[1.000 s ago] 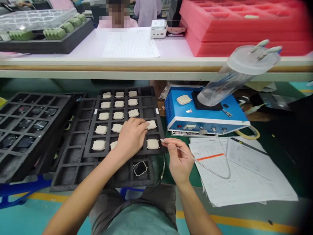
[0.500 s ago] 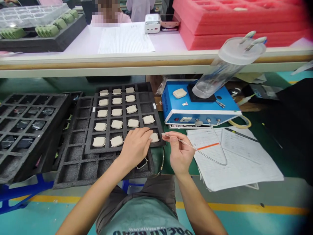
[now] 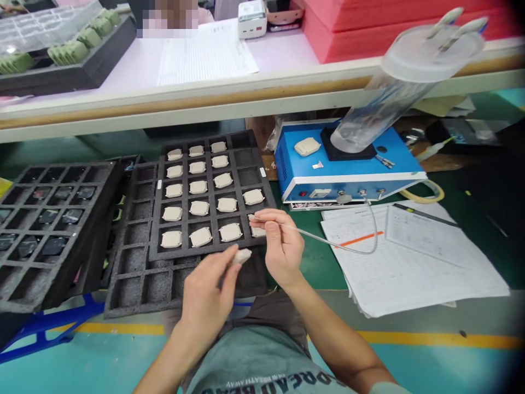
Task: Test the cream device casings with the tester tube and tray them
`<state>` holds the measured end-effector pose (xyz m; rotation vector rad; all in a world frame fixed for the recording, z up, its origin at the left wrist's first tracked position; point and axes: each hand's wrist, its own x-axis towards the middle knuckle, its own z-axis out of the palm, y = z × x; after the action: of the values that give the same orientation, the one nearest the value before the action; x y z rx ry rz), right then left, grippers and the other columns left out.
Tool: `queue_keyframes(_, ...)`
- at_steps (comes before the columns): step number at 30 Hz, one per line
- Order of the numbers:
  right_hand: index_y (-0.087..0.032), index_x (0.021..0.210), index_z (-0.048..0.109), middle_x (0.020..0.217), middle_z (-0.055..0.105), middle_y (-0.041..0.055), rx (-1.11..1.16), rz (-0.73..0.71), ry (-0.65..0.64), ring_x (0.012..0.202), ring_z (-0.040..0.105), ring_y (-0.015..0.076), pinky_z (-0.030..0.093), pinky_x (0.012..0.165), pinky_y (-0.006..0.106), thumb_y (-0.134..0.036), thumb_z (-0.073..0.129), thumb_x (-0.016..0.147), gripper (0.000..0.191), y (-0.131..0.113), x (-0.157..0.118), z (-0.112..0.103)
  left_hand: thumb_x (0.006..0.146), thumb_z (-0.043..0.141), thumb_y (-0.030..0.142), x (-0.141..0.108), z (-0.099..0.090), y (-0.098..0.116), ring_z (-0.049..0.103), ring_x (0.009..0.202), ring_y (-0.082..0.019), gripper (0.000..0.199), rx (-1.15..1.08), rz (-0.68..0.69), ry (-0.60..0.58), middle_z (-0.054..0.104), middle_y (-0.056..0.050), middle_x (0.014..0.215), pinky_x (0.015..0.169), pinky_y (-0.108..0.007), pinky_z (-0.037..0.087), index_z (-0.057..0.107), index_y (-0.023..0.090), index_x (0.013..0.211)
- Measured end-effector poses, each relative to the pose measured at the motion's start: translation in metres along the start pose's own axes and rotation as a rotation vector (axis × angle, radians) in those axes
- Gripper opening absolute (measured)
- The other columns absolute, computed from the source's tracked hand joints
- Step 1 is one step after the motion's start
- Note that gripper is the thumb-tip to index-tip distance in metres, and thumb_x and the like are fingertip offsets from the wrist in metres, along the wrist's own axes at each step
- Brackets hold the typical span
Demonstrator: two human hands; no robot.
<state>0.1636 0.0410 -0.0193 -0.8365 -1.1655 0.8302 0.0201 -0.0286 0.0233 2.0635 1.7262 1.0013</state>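
- The left hand is pinching one beige part between thumb and fingertips, lifted clear just near of the black tray, over a lower tray.
- The right hand is closed around a thin tube, fingers curled tight, its tip sitting close over the tray's near right corner.
- The tray is looking mostly filled: three columns are holding beige parts all the way down, and the right column is holding two near ones, with its far cells showing empty.
- The held part is lying roughly flat, its long axis running left to right, tilted up slightly toward the right.
- The tube is running rightward from the hand, looping up to the blue box; its free end is pointing left.
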Motion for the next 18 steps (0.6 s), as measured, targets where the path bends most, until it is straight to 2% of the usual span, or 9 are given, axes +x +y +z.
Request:
queue_keyframes(2,-0.022,0.105,0.070,0.105,0.071,0.0072,0.015,-0.008,0.023,0.091,0.074,0.0183,0.067,0.080,0.034,-0.031,0.051,0.107,0.021,0.004,0.002,0.004,0.095,0.068,0.026,0.021,0.000,-0.003,0.078,0.096,-0.022,0.025,-0.225,-0.190,0.111,0.081,-0.009,0.110,0.085,-0.031,0.062,0.077,0.020,0.118)
queue_keyframes(4,-0.022,0.106,0.071,0.102,0.072,0.0058,0.012,-0.020,0.049,0.089,0.074,0.0172,0.066,0.079,0.033,-0.028,0.053,0.107,0.019,0.009,0.003,0.006,0.090,0.074,0.031,0.039,0.008,-0.006,0.079,0.094,-0.023,0.027,-0.489,-0.362,0.128,0.082,-0.009,0.107,0.083,-0.031,0.064,0.078,0.017,0.113)
queue_keyframes(6,-0.023,0.107,0.071,0.100,0.074,0.0048,-0.012,-0.032,0.056,0.091,0.074,0.0175,0.065,0.082,0.033,-0.026,0.055,0.106,0.016,0.014,0.003,0.006,0.084,0.080,0.032,0.051,0.020,-0.010,0.080,0.091,-0.023,0.030,-0.693,-0.459,0.114,0.083,-0.009,0.102,0.082,-0.031,0.065,0.078,0.015,0.108)
queue_keyframes(10,-0.025,0.108,0.071,0.102,0.076,0.0044,-0.017,-0.075,0.037,0.099,0.074,0.0185,0.062,0.088,0.034,-0.021,0.056,0.105,0.017,0.020,0.001,0.005,0.079,0.084,0.028,0.056,0.034,-0.014,0.080,0.087,-0.021,0.026,-0.750,-0.470,0.146,0.083,-0.007,0.097,0.082,-0.028,0.065,0.078,0.016,0.101)
queue_keyframes(18,-0.025,0.110,0.071,0.105,0.077,0.0053,-0.018,-0.094,-0.001,0.102,0.075,0.0199,0.062,0.092,0.038,-0.016,0.054,0.104,0.020,0.021,0.002,0.004,0.081,0.083,0.025,0.052,0.035,-0.016,0.079,0.087,-0.018,0.023,-0.707,-0.473,0.144,0.083,-0.005,0.098,0.081,-0.025,0.065,0.080,0.019,0.102)
